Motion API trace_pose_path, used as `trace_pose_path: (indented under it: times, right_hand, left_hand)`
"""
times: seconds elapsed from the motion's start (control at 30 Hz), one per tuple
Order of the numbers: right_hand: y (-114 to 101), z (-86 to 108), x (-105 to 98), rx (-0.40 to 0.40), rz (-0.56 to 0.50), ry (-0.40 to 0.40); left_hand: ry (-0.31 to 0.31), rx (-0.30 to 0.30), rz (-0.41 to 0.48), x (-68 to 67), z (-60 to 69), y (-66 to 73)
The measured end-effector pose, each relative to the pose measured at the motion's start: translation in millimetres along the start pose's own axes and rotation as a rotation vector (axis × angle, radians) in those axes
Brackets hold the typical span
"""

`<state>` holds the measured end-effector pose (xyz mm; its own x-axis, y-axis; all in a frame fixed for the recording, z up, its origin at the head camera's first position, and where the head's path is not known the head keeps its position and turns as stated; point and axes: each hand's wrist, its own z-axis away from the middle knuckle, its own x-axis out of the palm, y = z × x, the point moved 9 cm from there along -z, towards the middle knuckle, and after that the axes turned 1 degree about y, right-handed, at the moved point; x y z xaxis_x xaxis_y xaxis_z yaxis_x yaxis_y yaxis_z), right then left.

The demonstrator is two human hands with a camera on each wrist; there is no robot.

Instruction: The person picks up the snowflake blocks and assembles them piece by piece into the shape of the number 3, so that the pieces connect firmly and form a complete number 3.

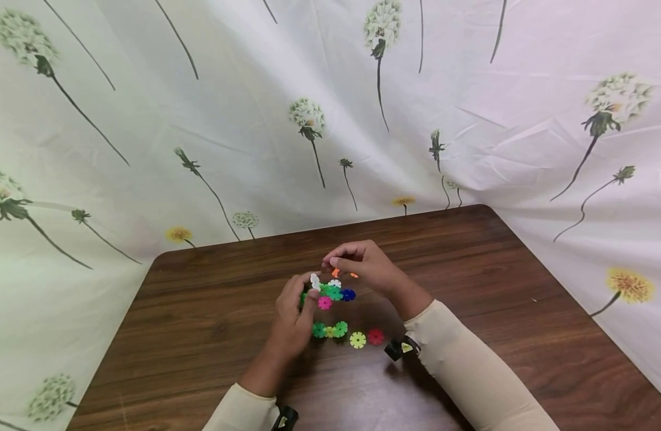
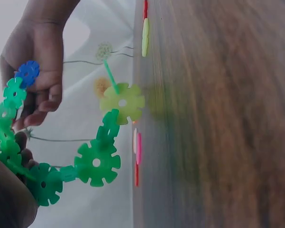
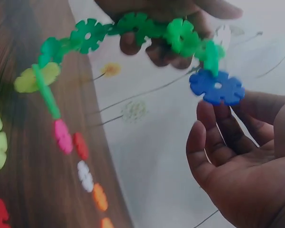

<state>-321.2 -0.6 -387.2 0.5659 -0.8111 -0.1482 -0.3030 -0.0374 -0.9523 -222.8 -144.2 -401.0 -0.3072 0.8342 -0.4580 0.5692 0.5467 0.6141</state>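
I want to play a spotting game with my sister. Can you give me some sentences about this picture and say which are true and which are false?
1. The left hand holds a chain of joined discs. True.

2. The blue disc lies loose on the table. False: the blue disc is joined to a green one at the end of the chain.

3. The right hand holds the pink disc. False: the pink disc lies on the table.

4. A loose yellow disc and a red disc lie side by side. True.

5. The cloth behind the table is plain black. False: it is pale, with a flower print.
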Motion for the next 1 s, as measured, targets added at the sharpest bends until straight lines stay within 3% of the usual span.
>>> trace_pose_path:
  times: [0.3, 0.43, 0.7, 0.87, 1.0]
  right_hand:
    - [56, -7.3, -32, 0.153, -0.036, 0.177]
    - [84, -7.1, -37, 0.233, -0.007, 0.2]
    - [110, -7.8, -21, 0.274, 0.114, 0.1]
    - [114, -6.6, -18, 0.285, 0.129, 0.099]
    - [115, -7.7, -15, 0.249, 0.194, 0.07]
  left_hand:
    - [0.059, -0.098, 0.037, -8.9, -1.6, -14.7]
    - [0.108, -0.114, 0.05, -13.5, -0.7, -20.4]
    - [0.202, 0.005, 0.047, -23.9, 0.1, -20.6]
    - [0.231, 0.04, 0.068, -27.9, 2.0, -25.3]
    - [0.232, 0.051, 0.082, -28.4, 3.3, -28.9]
